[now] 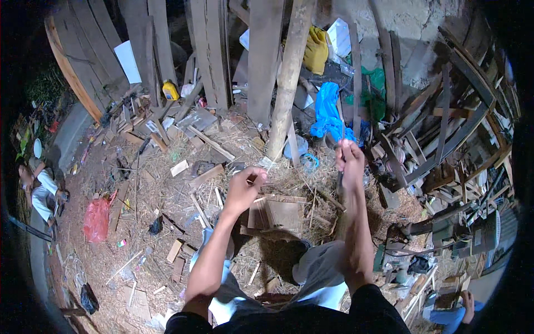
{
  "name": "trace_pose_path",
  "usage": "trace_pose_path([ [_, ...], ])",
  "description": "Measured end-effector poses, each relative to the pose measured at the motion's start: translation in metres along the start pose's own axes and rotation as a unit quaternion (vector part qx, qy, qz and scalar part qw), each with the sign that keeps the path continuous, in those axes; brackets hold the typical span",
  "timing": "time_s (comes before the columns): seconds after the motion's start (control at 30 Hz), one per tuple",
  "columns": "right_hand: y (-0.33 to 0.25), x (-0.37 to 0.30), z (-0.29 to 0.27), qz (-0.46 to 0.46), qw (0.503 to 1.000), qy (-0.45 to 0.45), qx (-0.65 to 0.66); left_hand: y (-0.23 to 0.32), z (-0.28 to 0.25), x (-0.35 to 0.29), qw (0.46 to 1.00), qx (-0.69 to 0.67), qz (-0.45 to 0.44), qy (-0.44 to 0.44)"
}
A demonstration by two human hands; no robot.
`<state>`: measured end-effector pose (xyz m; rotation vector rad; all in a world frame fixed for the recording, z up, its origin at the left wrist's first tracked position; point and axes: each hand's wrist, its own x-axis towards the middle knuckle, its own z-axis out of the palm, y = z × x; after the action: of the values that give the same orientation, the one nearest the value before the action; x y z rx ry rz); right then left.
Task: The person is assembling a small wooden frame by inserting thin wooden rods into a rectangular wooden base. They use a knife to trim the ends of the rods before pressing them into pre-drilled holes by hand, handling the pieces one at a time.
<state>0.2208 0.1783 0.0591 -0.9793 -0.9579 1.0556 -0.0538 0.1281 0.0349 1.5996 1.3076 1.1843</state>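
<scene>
My left hand [245, 190] is raised over the littered ground with thumb and fingers pinched together. Anything between them is too small to make out. Farther right and a little higher, my right hand [350, 158] is closed. A thin, narrow piece seems to rise above its fingers in front of a blue plastic bag [328, 106], but its kind is unclear. Below and between the hands lie flat wooden boards [276, 215] in front of my legs. A round wooden pole [288, 92] leans beyond the hands.
Wood scraps and shavings cover the ground. Tall planks [208, 50] stand at the back, and broken timber [445, 133] is piled on the right. A red plastic bag [99, 219] lies left. One person [43, 186] is at far left, another [459, 313] at lower right.
</scene>
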Motion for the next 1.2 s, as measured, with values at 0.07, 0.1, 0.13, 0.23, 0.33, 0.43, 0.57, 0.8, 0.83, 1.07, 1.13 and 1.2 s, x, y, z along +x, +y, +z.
trace_pose_path([
  [0.07,0.010,-0.010,0.008,0.026,1.000,-0.007,-0.015,0.009,0.001,0.003,0.998,-0.057,-0.005,-0.003],
  [0.1,0.015,-0.014,0.016,0.039,0.997,-0.060,-0.001,0.011,0.001,0.003,0.997,-0.075,-0.018,-0.005],
  [0.13,0.017,-0.024,0.033,0.032,0.994,-0.078,-0.066,0.013,0.000,0.003,0.995,-0.091,-0.031,-0.006],
  [0.23,0.015,-0.040,0.063,0.042,0.978,-0.190,-0.071,0.022,0.005,0.000,0.997,-0.076,-0.031,-0.003],
  [0.33,0.010,-0.051,0.079,0.080,0.970,-0.221,-0.065,0.021,0.010,0.001,0.998,-0.063,-0.013,-0.011],
  [0.43,0.015,-0.052,0.079,0.087,0.968,-0.230,-0.052,0.024,0.011,-0.001,0.999,-0.050,0.000,-0.013],
  [0.57,0.016,-0.051,0.078,0.080,0.972,-0.217,-0.033,0.031,0.008,-0.003,0.999,-0.036,-0.023,-0.034],
  [0.8,0.021,-0.048,0.074,0.093,0.964,-0.249,-0.024,0.024,0.015,-0.005,0.994,0.078,0.073,0.000],
  [0.83,0.019,-0.048,0.074,0.105,0.963,-0.248,-0.016,0.024,0.014,-0.005,0.994,0.082,0.075,0.002],
  [1.07,0.012,-0.040,0.062,0.117,0.970,-0.211,0.009,0.040,0.011,-0.009,0.989,0.130,0.073,-0.012],
  [1.13,0.011,-0.037,0.059,0.124,0.969,-0.212,0.018,0.039,0.014,-0.010,0.987,0.138,0.085,0.000],
  [1.2,0.013,-0.042,0.066,0.123,0.965,-0.232,-0.004,0.034,0.016,-0.009,0.986,0.137,0.099,0.011],
])
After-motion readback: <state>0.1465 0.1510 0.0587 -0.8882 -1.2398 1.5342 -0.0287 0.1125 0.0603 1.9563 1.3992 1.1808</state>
